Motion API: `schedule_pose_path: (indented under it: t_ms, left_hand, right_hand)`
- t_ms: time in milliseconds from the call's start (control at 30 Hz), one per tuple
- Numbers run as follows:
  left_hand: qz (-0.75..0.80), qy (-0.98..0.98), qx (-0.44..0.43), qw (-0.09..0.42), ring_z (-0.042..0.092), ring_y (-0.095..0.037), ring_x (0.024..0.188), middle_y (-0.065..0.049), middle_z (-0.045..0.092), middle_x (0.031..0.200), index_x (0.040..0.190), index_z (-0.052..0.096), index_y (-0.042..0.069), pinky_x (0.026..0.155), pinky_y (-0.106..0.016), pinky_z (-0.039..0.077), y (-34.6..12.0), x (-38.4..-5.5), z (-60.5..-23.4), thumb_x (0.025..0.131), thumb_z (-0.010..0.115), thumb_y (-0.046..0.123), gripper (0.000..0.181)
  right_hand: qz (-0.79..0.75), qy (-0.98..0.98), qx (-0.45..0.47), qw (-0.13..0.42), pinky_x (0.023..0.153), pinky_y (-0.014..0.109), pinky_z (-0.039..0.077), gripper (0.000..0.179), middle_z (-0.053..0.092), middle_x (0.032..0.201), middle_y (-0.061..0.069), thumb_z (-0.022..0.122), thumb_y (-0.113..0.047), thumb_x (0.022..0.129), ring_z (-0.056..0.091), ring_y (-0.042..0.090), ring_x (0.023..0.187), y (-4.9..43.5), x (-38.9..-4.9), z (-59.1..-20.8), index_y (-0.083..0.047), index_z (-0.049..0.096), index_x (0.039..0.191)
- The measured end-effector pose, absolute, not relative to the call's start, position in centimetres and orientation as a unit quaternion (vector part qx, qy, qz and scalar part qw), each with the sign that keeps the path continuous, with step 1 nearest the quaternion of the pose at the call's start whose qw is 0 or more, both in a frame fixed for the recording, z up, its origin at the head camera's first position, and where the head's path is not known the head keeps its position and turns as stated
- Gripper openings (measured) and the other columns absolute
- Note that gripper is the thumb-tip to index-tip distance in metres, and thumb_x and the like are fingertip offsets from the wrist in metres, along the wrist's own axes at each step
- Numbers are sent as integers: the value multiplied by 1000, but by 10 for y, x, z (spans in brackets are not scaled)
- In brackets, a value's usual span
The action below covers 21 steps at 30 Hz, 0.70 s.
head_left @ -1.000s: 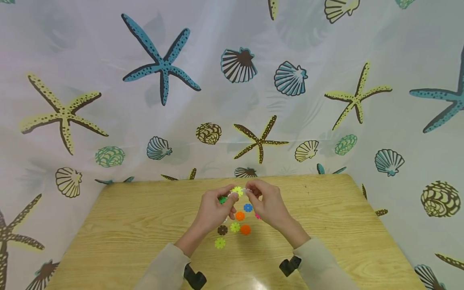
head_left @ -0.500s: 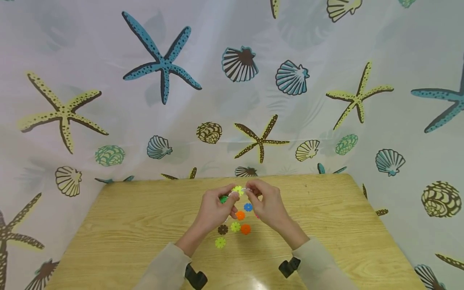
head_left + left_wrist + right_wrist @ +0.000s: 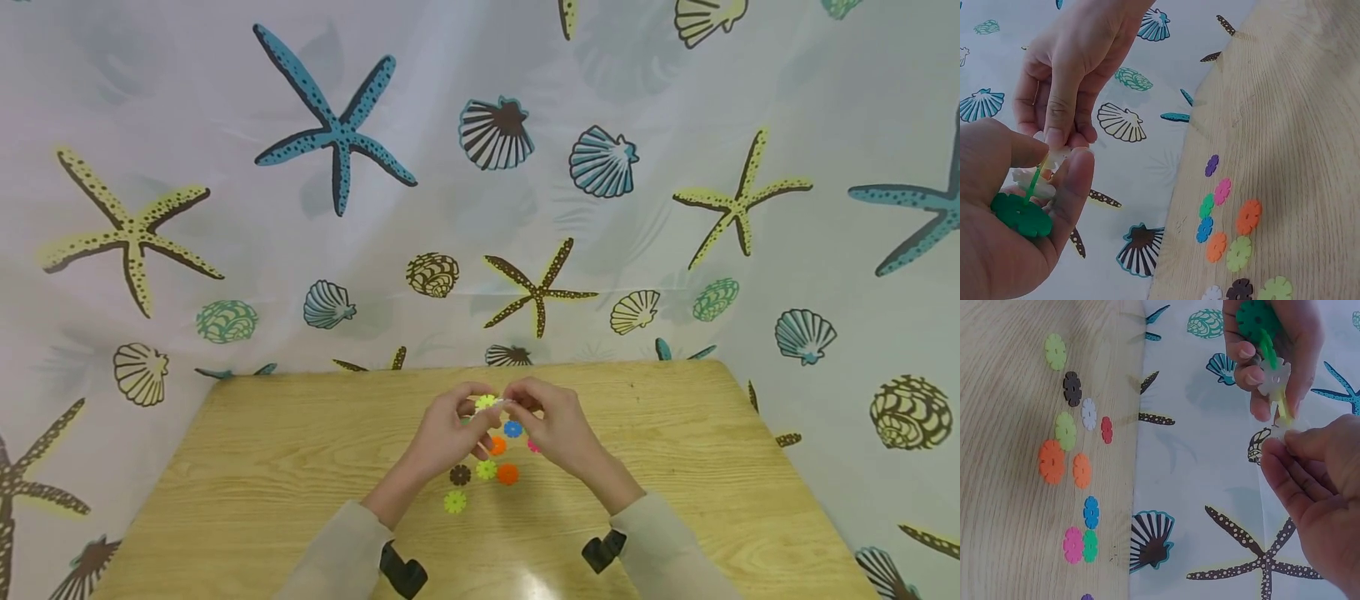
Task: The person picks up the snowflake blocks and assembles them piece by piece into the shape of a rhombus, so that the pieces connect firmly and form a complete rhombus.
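My left hand (image 3: 441,432) holds a short chain of slotted plastic flower discs above the table. In the right wrist view the chain runs from a green disc (image 3: 1257,319) through a light green disc seen edge-on (image 3: 1268,347) and a white disc (image 3: 1274,379) to a yellow disc (image 3: 1283,407). My right hand (image 3: 557,423) pinches another whitish disc (image 3: 1280,431) at the yellow one's edge, between thumb and fingers. Fingertips cover much of this disc, and whether it is slotted in I cannot tell. Both hands' fingertips meet close together.
Several loose discs lie on the wooden table (image 3: 300,467) below the hands, among them orange (image 3: 507,474), brown (image 3: 460,475), yellow-green (image 3: 455,502), blue (image 3: 513,429) and pink (image 3: 1073,545) ones. A patterned curtain (image 3: 450,208) hangs behind the table and along its sides.
My fingertips have come closer together around the chain. The yellow disc has shifted slightly left and down, and the green disc is now mostly hidden in the head view.
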<state>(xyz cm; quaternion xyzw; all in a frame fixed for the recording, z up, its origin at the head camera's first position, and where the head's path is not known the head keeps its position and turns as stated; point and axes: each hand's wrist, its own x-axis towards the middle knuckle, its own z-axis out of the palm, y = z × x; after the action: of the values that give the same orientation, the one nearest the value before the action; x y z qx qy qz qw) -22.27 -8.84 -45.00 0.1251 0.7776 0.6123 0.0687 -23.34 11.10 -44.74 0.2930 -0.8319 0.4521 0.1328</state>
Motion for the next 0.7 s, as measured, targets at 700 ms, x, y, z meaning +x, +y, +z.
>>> schedule_pose_path:
  t_ms: [700]
  left_hand:
    - [637, 758, 119, 71, 71, -20, 63, -16, 71, 90, 139, 58, 1, 62, -38, 66, -89, -221, -449, 107, 64, 19, 37]
  right_hand:
    - [423, -895, 136, 34, 76, 31, 58, 18, 72, 97, 7, 75, -5, 96, 65, 17, 84, 144, -263, -518, 0, 73, 113]
